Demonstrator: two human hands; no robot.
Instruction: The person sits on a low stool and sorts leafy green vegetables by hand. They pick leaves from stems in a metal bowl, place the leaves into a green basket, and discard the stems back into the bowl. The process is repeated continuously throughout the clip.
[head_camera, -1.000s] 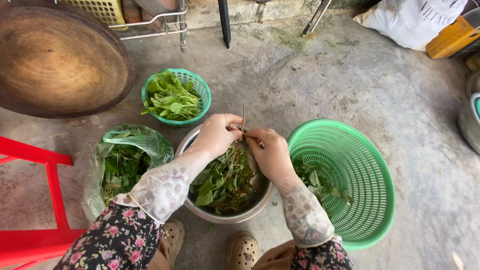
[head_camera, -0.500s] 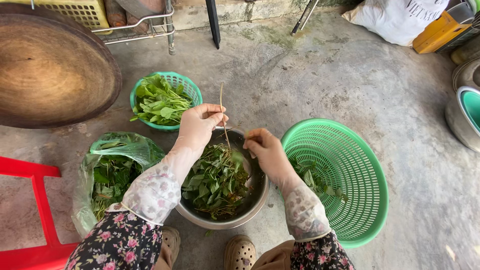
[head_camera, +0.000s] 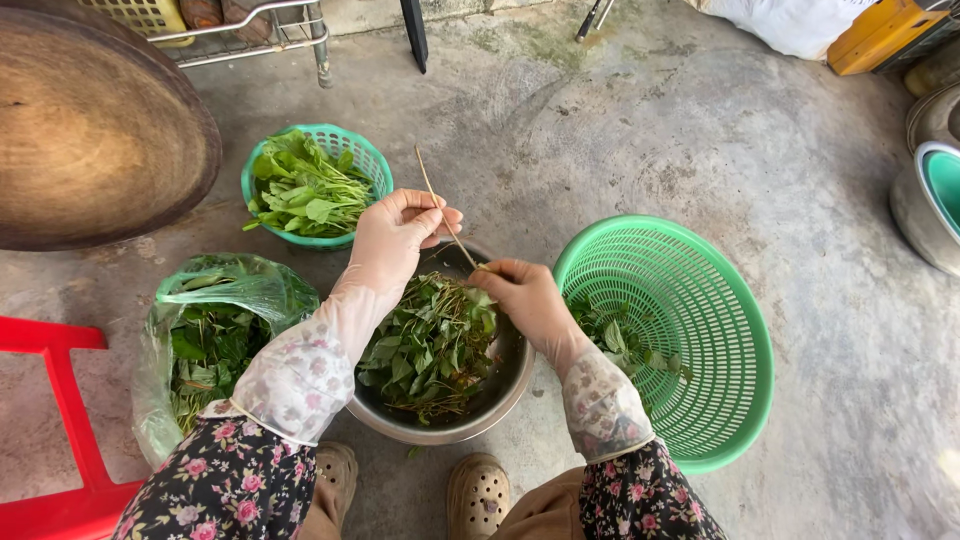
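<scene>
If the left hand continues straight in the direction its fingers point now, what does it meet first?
Probably the thin stem that the left hand already pinches; beyond it, the right hand. Depth is unclear, so it might pass above.

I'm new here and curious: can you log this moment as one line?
left hand: pinches bare stem | right hand: holds stem's lower end | below: metal bowl of greens

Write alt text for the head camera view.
Seen from above, a left hand and right hand hold a thin bare stem over a metal bowl of leafy greens. Around it on the concrete floor sit two green baskets and a plastic bag of greens.
</scene>
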